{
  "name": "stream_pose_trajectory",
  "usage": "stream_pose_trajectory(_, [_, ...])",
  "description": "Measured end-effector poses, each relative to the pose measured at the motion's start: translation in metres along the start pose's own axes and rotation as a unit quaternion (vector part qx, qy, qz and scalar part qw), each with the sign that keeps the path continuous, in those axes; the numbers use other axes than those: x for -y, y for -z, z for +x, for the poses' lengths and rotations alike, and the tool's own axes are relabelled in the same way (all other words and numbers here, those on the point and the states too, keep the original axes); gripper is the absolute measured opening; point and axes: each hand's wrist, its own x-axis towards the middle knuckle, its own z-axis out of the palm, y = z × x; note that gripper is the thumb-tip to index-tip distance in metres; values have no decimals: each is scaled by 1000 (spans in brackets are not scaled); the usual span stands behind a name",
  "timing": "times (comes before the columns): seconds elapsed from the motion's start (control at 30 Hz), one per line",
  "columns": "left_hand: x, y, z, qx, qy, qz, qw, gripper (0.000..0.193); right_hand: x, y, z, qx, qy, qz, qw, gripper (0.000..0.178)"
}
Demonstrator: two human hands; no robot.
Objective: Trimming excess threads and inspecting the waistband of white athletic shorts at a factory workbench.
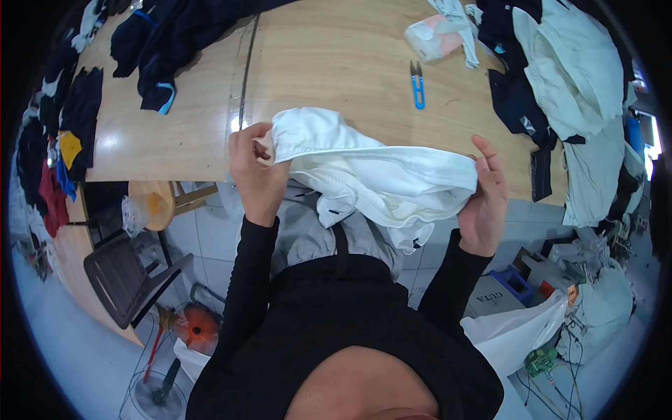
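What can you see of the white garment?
The white garment looks like soft cloth: a long band runs across it, with loose folds drooping below, where small dark tips show. It is spread sideways, gripped by the left hand and touching the right hand, at the near edge of the wooden table; contact there is unclear.

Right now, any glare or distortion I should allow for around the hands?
Head view: left hand and right hand look fairly sharp; same view: pale glare on the table near the left hand; head view: straight edges bow, the rim goes black, and the far-right bright patch burns out.
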Motion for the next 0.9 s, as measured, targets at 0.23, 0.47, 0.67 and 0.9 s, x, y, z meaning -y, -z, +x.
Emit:
stream_pose_trajectory(0.23, [15, -7, -16, 104, 154, -217, 958, 25, 1, -3, 1, 52, -13, 11, 998, 42])
stream_pose_trajectory(0.47, [17, 22, 5, 271, 387, -548, 690, 28, -3, -6, 2, 8, -15, -5, 1000, 38])
stream_pose_trajectory(0.67, [42, 55, 11, 194, 421, -662, 590, 20, 7, -12, 1, -3, 75, -43, 996, 26])
stream_pose_trajectory(0.9, [13, 75, 18, 121, 329, -493, 796, 26, 14, -1, 7, -26, 124, -81, 989, 25])
